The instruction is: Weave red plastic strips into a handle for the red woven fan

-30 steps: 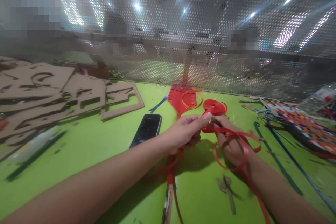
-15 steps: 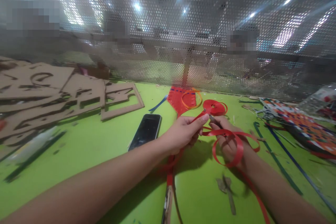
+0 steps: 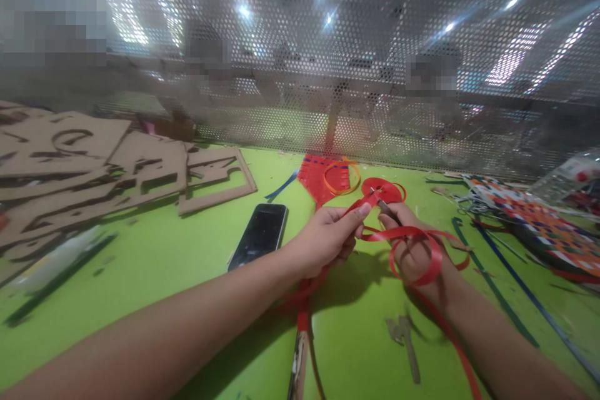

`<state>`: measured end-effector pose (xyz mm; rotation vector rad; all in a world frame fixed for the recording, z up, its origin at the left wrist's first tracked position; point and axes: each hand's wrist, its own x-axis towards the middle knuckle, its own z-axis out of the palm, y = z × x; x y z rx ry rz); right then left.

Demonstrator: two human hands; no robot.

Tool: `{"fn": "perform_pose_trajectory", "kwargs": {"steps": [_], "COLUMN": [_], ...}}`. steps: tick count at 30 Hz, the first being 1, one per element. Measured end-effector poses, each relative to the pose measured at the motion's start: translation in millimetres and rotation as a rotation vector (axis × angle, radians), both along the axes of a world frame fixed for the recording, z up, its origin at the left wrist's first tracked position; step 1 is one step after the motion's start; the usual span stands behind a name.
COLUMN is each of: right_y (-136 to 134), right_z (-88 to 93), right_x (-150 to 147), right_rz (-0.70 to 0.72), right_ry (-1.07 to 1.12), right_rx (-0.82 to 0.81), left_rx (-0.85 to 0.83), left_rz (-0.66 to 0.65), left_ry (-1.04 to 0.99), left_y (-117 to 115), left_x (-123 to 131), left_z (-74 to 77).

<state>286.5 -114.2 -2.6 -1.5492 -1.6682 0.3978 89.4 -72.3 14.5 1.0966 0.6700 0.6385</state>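
My left hand (image 3: pixel 335 231) pinches a red ribbon (image 3: pixel 429 262) between thumb and fingers; its loops hang in front of my right hand. In my right hand (image 3: pixel 407 237) is a pair of small scissors (image 3: pixel 385 207), the grey blades apart at the ribbon near my left thumb. My palm and the ribbon loops hide the handles. A coiled red ribbon roll (image 3: pixel 391 190) lies just beyond the blades. Under my left hand runs a cardboard strip (image 3: pixel 300 356), partly wrapped in red, towards a red woven, shield-shaped piece (image 3: pixel 319 176).
A phone (image 3: pixel 260 231) lies left of my hands. Cut cardboard sheets (image 3: pixel 154 162) are piled at the left, near a glue bottle (image 3: pixel 60 256). At the right are a colourful woven panel (image 3: pixel 539 219) and loose strips. A perforated metal screen (image 3: pixel 300 75) stands behind.
The scissors' blades have parted, and both tips now show by the ribbon. My right hand has shifted slightly right, with the ribbon loops. My left hand has barely moved.
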Motion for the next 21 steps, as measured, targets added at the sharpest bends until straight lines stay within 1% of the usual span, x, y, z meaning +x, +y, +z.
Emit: {"fn": "perform_pose_trajectory", "kwargs": {"steps": [4, 8, 10, 13, 17, 21], "right_y": [6.6, 11.1, 12.4, 14.3, 15.4, 11.1], "right_z": [-10.1, -17.9, -21.1, -25.2, -25.4, -18.8], "right_x": [6.8, 9.5, 11.7, 18.5, 24.6, 13.7], "right_rz": [0.022, 0.022, 0.037, 0.058, 0.037, 0.037], "right_ry": [0.029, 0.032, 0.018, -0.034, -0.146, -0.174], "right_rx": [-0.005, 0.055, 0.067, 0.098, 0.132, 0.133], "left_rx": [-0.004, -0.029, -0.041, -0.051, -0.078, -0.101], "left_rz": [-0.009, 0.047, 0.066, 0.059, 0.053, 0.033], "left_ry": [-0.007, -0.016, -0.025, -0.038, -0.047, -0.073], "left_y": [-0.2, -0.1, -0.9, -3.0, -4.6, -5.0], "left_x": [0.7, 2.7, 3.3, 3.1, 2.7, 3.6], "left_z": [-0.7, -0.5, 0.2, 1.2, 1.9, 2.0]}}
